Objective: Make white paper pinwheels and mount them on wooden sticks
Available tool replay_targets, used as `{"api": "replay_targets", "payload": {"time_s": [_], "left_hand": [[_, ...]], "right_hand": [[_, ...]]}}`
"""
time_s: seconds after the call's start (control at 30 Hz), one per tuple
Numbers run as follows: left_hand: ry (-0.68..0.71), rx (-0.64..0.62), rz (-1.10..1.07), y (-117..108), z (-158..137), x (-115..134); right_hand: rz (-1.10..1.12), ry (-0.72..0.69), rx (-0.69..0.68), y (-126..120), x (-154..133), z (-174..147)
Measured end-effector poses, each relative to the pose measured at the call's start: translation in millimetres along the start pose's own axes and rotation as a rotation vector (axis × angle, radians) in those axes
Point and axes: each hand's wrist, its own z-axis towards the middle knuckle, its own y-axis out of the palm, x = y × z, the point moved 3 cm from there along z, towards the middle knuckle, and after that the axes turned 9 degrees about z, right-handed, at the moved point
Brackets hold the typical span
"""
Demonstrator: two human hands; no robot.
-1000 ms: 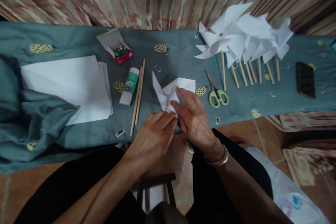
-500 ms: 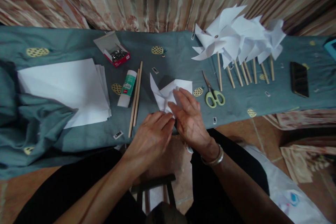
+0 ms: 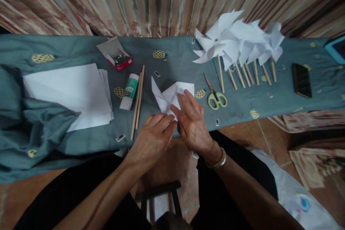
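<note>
A white paper pinwheel [image 3: 170, 95], partly folded, lies at the table's near edge with one pointed blade standing up on its left. My left hand [image 3: 155, 134] pinches the paper's near corner between thumb and fingers. Over the right part of the paper rests my right hand [image 3: 194, 124], its fingers stretched out and pressing on the folds. Its fingertips reach close to the middle of the pinwheel, and the palm hides the near right corner. Left of the paper lie two wooden sticks [image 3: 138, 104]; on the right are green-handled scissors [image 3: 215, 97].
A glue stick [image 3: 129, 91] lies beside the sticks, with an open red box of metal pins [image 3: 121, 61] behind it. At left is a stack of white paper [image 3: 70, 93], partly under bunched cloth. Several finished pinwheels [image 3: 226, 39] and a black phone [image 3: 302, 81] lie to the right.
The view has shifted slightly, so the things on the right sit a little further left in the picture. Both hands keep nearly the same place on the paper.
</note>
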Motion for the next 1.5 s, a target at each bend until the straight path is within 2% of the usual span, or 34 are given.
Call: {"api": "replay_targets", "payload": {"time_s": [0.2,0.33,0.47,0.6,0.83,1.07,1.17,1.3,1.4,1.5], "left_hand": [[0.020,0.038,0.033,0,-3,-1],[0.014,0.035,0.033,-4,-2,-3],[0.012,0.013,0.036,-7,-1,-8],[-0.026,-0.017,0.062,-9,2,-19],[-0.021,0.062,0.135,-11,7,-33],[-0.029,0.106,0.132,-8,13,-35],[-0.063,0.150,0.115,-11,16,-35],[-0.069,0.220,0.086,-16,19,-26],[-0.009,0.212,0.056,-16,18,-13],[0.037,0.175,0.037,-14,16,-2]], "right_hand": [[0.002,0.063,0.135,-23,23,15],[-0.099,0.116,0.109,-25,41,30],[-0.089,0.124,0.100,-30,50,37],[-0.049,0.168,0.156,-44,54,36],[0.047,0.308,0.204,-61,53,27],[0.141,0.405,0.259,-74,54,13],[0.260,0.462,0.303,-75,58,9],[0.577,0.565,0.398,-70,61,8],[0.796,0.660,0.414,-66,59,5],[0.915,0.727,0.430,-68,55,2]]}}
